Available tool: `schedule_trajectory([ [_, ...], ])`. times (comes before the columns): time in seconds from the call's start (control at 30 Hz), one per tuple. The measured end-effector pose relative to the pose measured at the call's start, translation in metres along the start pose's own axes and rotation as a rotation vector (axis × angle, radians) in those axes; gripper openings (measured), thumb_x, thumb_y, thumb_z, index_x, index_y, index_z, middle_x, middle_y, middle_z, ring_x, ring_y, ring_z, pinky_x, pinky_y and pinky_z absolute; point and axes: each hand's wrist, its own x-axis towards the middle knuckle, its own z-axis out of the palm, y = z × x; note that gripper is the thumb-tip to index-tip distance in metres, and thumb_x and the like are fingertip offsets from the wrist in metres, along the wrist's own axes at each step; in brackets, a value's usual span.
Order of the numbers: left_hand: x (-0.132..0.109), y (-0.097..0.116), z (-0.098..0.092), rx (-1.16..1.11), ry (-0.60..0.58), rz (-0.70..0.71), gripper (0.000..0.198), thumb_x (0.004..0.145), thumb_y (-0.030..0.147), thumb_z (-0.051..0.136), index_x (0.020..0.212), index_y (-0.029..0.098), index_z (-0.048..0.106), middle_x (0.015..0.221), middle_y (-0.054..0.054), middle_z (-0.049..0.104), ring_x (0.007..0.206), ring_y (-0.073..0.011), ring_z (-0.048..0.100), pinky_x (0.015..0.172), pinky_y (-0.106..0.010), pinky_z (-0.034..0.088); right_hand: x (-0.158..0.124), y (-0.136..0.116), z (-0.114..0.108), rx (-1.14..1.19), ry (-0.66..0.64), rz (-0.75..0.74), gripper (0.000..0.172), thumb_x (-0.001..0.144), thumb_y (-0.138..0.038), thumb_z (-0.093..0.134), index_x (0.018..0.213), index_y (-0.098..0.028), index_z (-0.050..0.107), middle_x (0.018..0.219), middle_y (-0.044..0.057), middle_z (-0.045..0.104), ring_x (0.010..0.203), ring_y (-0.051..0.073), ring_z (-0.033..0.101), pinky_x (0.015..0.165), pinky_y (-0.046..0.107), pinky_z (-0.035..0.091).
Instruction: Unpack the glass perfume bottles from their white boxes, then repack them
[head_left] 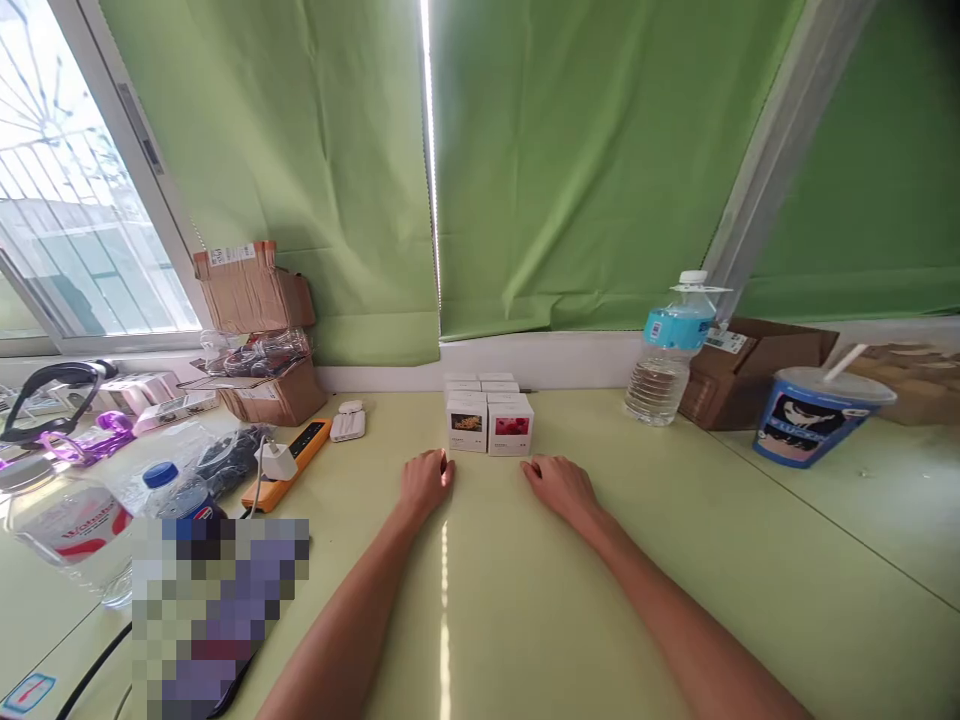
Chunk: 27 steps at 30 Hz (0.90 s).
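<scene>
My left hand [426,480] rests on the table in a loose fist, just in front of a small white box [467,440] with a yellowish picture on a dark ground. On the other side, my right hand [559,485] lies with its fingers curled under, nearest to a white box [511,442] with a pink-red picture. I see nothing in either hand, and neither appears to touch the boxes. More white boxes [481,384] stand behind these two in a tight double row, their fronts mostly hidden.
A water bottle [660,365], a brown carton [720,385] and a blue cup with a straw [806,425] stand at right. Left are an orange power strip [300,450], white earbud case [347,424], stacked cartons [281,395], bottles [71,515] and a pixelated patch. Green blinds [600,170] hang behind.
</scene>
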Motion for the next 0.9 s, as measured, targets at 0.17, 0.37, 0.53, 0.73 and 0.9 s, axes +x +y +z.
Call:
schedule_trajectory([
  [0.17, -0.0002, 0.0009, -0.0014, 0.027, 0.009, 0.008, 0.022, 0.091, 0.037, 0.044, 0.082, 0.023, 0.058, 0.088, -0.005, 0.067, 0.077, -0.0190, 0.062, 0.061, -0.027, 0.033, -0.0011, -0.0017, -0.0014, -0.019, -0.006, 0.006, 0.042, 0.096, -0.042, 0.035, 0.085, -0.019, 0.068, 0.089, 0.011, 0.071, 0.083, 0.023, 0.065, 0.066, 0.027, 0.037],
  [0.37, -0.0012, 0.0034, -0.0034, 0.039, 0.004, -0.004, 0.022, 0.091, 0.037, 0.043, 0.082, 0.023, 0.058, 0.088, -0.005, 0.067, 0.079, -0.0195, 0.062, 0.061, -0.027, 0.032, -0.0021, -0.0030, -0.0025, -0.033, -0.005, 0.010, 0.041, 0.096, -0.041, 0.036, 0.086, -0.019, 0.068, 0.092, 0.010, 0.071, 0.086, 0.024, 0.066, 0.067, 0.028, 0.038],
  [0.53, -0.0025, 0.0048, -0.0048, 0.044, 0.007, -0.005, 0.022, 0.091, 0.037, 0.043, 0.083, 0.023, 0.057, 0.089, -0.005, 0.067, 0.079, -0.0197, 0.062, 0.060, -0.027, 0.031, -0.0043, -0.0044, -0.0055, -0.030, -0.007, 0.006, 0.042, 0.097, -0.041, 0.035, 0.087, -0.018, 0.069, 0.092, 0.011, 0.071, 0.087, 0.024, 0.066, 0.067, 0.028, 0.039],
  [0.73, -0.0036, 0.0051, -0.0059, 0.039, 0.012, -0.014, 0.021, 0.091, 0.038, 0.045, 0.081, 0.022, 0.056, 0.088, -0.004, 0.067, 0.078, -0.0194, 0.062, 0.059, -0.027, 0.030, -0.0057, -0.0061, -0.0084, -0.028, -0.024, 0.014, 0.041, 0.097, -0.041, 0.036, 0.089, -0.018, 0.069, 0.093, 0.012, 0.071, 0.088, 0.024, 0.066, 0.068, 0.028, 0.040],
  [0.9, -0.0025, 0.0040, -0.0031, 0.037, 0.023, -0.007, 0.022, 0.091, 0.037, 0.044, 0.079, 0.022, 0.056, 0.085, -0.004, 0.067, 0.076, -0.0192, 0.062, 0.059, -0.027, 0.030, -0.0062, -0.0066, -0.0095, -0.028, -0.025, 0.013, 0.042, 0.097, -0.041, 0.035, 0.088, -0.018, 0.069, 0.092, 0.012, 0.071, 0.085, 0.024, 0.066, 0.066, 0.028, 0.039],
])
